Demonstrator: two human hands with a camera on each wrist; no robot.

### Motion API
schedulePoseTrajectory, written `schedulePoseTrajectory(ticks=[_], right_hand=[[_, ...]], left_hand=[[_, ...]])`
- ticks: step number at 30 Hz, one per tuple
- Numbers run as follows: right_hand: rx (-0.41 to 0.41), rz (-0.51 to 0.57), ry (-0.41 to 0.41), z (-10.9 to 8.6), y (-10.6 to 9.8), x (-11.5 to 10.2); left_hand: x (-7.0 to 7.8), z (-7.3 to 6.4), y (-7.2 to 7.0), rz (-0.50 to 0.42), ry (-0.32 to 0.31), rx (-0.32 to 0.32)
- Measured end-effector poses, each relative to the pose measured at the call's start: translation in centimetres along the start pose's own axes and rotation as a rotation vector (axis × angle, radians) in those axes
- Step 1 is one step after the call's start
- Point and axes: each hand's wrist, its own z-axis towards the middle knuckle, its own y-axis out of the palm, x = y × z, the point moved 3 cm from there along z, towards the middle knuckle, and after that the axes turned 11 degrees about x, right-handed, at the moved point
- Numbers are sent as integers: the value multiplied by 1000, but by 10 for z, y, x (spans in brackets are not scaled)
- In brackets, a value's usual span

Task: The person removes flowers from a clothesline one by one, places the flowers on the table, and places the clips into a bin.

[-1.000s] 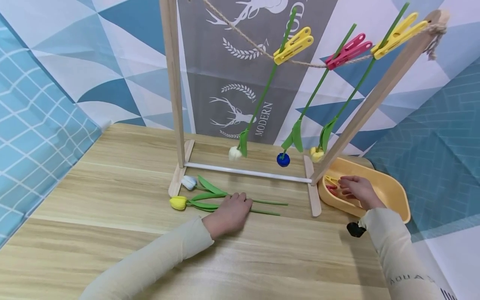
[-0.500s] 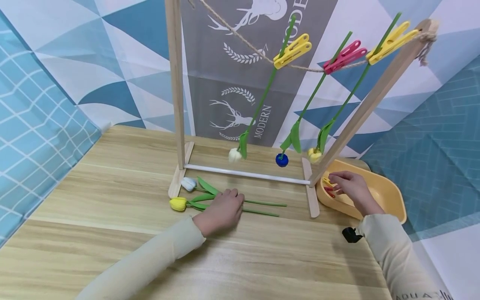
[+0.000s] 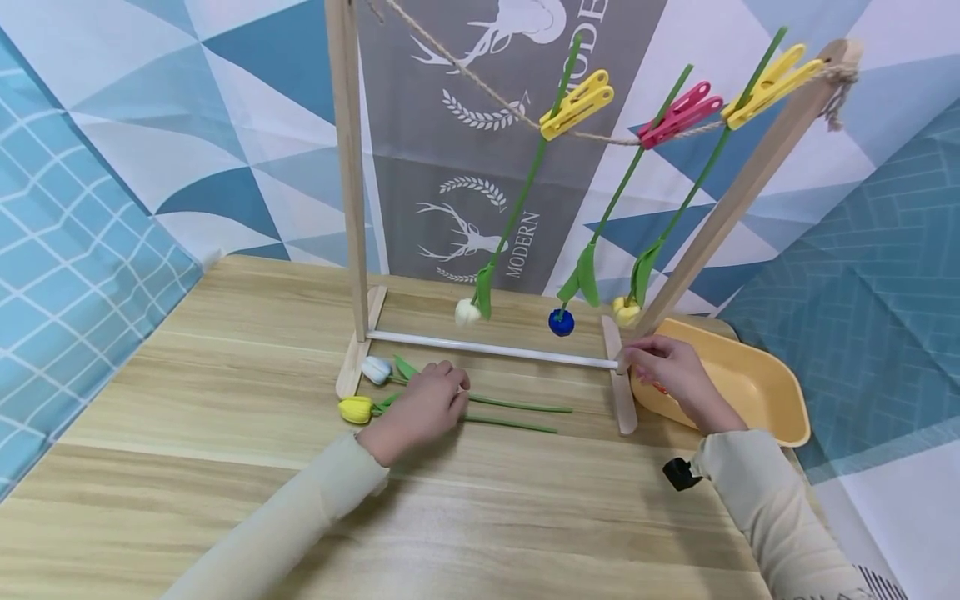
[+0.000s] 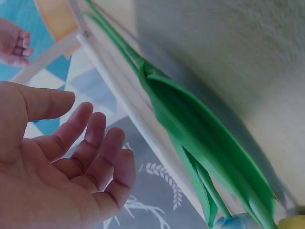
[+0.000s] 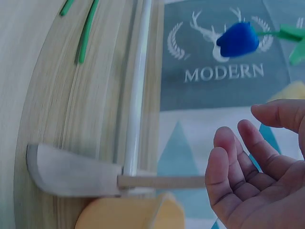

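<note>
My left hand (image 3: 420,408) hovers over two artificial tulips lying on the table, a yellow tulip (image 3: 356,409) and a pale blue tulip (image 3: 377,369). In the left wrist view its fingers are loosely bent, with nothing between them, apart from the green leaves (image 4: 190,129). My right hand (image 3: 675,375) is over the left end of a yellow-orange basin (image 3: 772,392), near the foot of the rack's right post. The right wrist view shows it holding nothing, its fingers relaxed. Something red in the basin is mostly hidden behind that hand.
A wooden rack (image 3: 348,167) carries a rope. On it hang a white tulip (image 3: 467,312), a blue tulip (image 3: 561,322) and a pale yellow tulip (image 3: 626,311), held by yellow clothespins (image 3: 577,104) and a pink clothespin (image 3: 678,117). A white bar (image 3: 495,348) joins the rack's feet.
My left hand has slid left along the stems toward the blossoms. The right hand has moved left and slightly up, from over the basin toward the rack's post. The view has shifted slightly.
</note>
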Motion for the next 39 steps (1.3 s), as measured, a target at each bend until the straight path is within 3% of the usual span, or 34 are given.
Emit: schedulePoseTrajectory(ticks=[7,14,21,27,39], right_hand=[[-23,31,-89,-8,10,-18],[-46,54,-122,-15,18,-34],[-63,53,-120,-17,25,-50],[-77,103,-167,-19,30,-66],[-28,190,-241,-24,28,-108]], left_hand=[[-6,-2,-14,-79,-51,61],[-13,-1,-29,-197,-53,215],[-15,0,-47,-324,-140,314],[-13,3,-61,-431,-178,403],[2,18,-83,-566,-154,536]])
